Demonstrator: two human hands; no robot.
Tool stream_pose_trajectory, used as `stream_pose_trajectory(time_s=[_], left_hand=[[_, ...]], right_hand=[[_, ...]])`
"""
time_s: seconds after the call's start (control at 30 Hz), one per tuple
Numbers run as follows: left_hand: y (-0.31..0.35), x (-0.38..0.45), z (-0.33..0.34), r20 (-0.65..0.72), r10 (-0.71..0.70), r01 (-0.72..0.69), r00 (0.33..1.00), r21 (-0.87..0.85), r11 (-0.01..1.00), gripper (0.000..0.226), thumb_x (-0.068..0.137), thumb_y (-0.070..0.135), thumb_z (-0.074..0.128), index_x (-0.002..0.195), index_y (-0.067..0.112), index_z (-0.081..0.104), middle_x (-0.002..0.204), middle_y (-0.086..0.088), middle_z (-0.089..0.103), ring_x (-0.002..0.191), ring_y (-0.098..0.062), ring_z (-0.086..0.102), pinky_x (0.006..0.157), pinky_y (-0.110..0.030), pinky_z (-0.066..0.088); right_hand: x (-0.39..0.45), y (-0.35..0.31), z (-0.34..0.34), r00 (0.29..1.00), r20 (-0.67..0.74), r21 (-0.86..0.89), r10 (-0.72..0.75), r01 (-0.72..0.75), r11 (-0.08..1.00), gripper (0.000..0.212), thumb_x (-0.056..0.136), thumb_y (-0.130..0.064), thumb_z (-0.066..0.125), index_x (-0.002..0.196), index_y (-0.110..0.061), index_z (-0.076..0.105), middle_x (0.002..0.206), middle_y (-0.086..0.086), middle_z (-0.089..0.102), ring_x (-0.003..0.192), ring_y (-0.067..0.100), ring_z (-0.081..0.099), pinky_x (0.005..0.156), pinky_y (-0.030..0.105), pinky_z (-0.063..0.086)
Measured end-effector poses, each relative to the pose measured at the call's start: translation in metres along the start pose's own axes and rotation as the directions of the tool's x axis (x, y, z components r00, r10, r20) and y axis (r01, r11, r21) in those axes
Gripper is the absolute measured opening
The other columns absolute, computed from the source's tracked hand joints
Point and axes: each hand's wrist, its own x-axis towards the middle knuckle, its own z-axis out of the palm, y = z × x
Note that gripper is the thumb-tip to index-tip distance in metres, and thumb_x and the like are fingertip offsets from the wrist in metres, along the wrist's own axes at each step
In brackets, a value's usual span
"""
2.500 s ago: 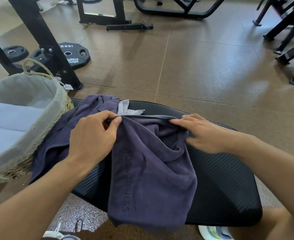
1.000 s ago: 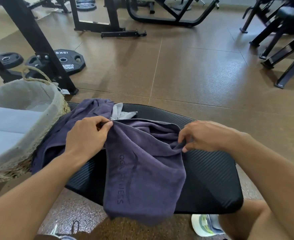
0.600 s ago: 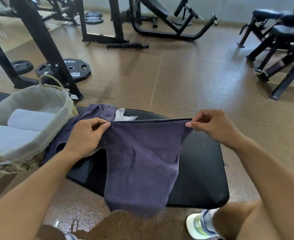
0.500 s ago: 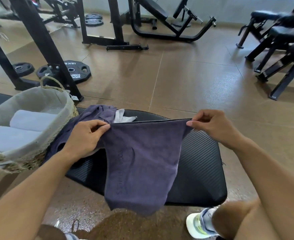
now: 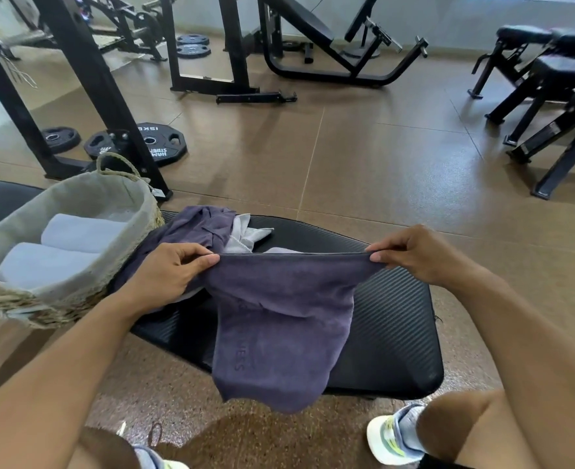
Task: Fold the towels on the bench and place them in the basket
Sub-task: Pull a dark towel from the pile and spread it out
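Pinching purple towel [image 5: 279,319] taut above bench [image 5: 391,319], left hand [image 5: 167,272] and right hand [image 5: 415,255] fingers.

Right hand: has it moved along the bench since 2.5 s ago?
Yes. The right hand, earlier low on the bench pad, now pinches the purple towel edge, raised and farther toward the bench's right side.

bench [image 5: 394,333]: part hidden under purple towel [image 5: 279,326] | basket [image 5: 76,198]: cut by left edge | towel lettering: unreadable
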Motion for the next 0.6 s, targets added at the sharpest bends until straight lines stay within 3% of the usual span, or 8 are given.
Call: stream_pose_trajectory(time_s=[0.13, 0.3, 0.4, 0.43, 0.5, 0.6], left_hand=[[-0.005, 0.002, -0.004, 0.000, -0.005, 0.005, 1.000, 0.071, 0.997, 0.019, 0.094, 0.035, 0.068, 0.084, 0.022, 0.078, 0.081, -0.004, 0.076, 0.072, -0.007, 0.059, 0.074, -0.028, 0.047], [0.001, 0.000, 0.001, 0.040, -0.007, 0.004, 0.999, 0.058, 0.998, 0.021, 0.093, 0.037, 0.067, 0.081, 0.023, 0.077, 0.077, -0.005, 0.073, 0.063, -0.004, 0.053, 0.064, -0.023, 0.041], [0.009, -0.001, 0.003, 0.050, -0.007, 0.005, 0.999, 0.033, 0.999, 0.020, 0.095, 0.038, 0.064, 0.084, 0.024, 0.073, 0.073, -0.009, 0.068, 0.062, -0.007, 0.049, 0.062, -0.023, 0.039], [0.014, -0.002, 0.003, 0.043, -0.004, 0.004, 0.999, -0.015, 1.000, 0.020, 0.096, 0.035, 0.064, 0.082, 0.023, 0.073, 0.067, -0.006, 0.065, 0.062, -0.008, 0.048, 0.060, -0.022, 0.038], [0.026, -0.004, 0.003, 0.025, -0.062, 0.066, 0.998, -0.219, 0.973, 0.023, 0.098, 0.027, 0.063, 0.078, 0.019, 0.072, 0.065, 0.001, 0.063, 0.064, -0.012, 0.049, 0.064, -0.021, 0.041], [0.037, -0.009, 0.001, -0.015, -0.169, 0.142, 0.985, -0.472, 0.870, 0.019, 0.093, 0.030, 0.065, 0.082, 0.020, 0.077, 0.085, -0.005, 0.071, 0.083, -0.021, 0.058, 0.080, -0.040, 0.049]], right_hand=[[-0.002, -0.004, 0.000, 1.000, 0.020, -0.061, -0.001, 0.002, 0.998, 0.010, 0.087, -0.022, 0.078, 0.088, -0.031, 0.081, 0.073, -0.023, 0.074, 0.068, -0.007, 0.068, 0.069, 0.008, 0.048], [-0.001, 0.001, -0.001, 1.000, -0.005, -0.222, -0.009, 0.007, 0.975, 0.013, 0.094, -0.023, 0.071, 0.083, -0.025, 0.077, 0.072, -0.018, 0.072, 0.071, -0.004, 0.064, 0.074, 0.023, 0.047], [-0.004, 0.000, 0.003, 0.998, -0.053, -0.274, -0.023, 0.007, 0.962, 0.016, 0.099, -0.022, 0.064, 0.085, -0.028, 0.069, 0.079, -0.019, 0.067, 0.076, -0.004, 0.060, 0.070, 0.012, 0.040], [-0.005, -0.001, 0.006, 0.996, -0.092, -0.206, -0.023, 0.003, 0.979, 0.016, 0.100, -0.020, 0.062, 0.086, -0.026, 0.067, 0.083, -0.016, 0.068, 0.079, -0.001, 0.060, 0.071, 0.008, 0.040], [-0.007, -0.009, 0.012, 0.986, -0.162, 0.121, 0.026, -0.006, 0.993, 0.015, 0.103, -0.015, 0.057, 0.091, -0.018, 0.065, 0.088, -0.006, 0.067, 0.084, 0.008, 0.060, 0.083, 0.012, 0.044], [-0.013, -0.034, 0.014, 0.975, -0.188, 0.600, 0.123, 0.015, 0.800, 0.016, 0.105, -0.013, 0.050, 0.091, -0.014, 0.059, 0.084, -0.001, 0.059, 0.083, 0.012, 0.055, 0.092, 0.033, 0.048]])
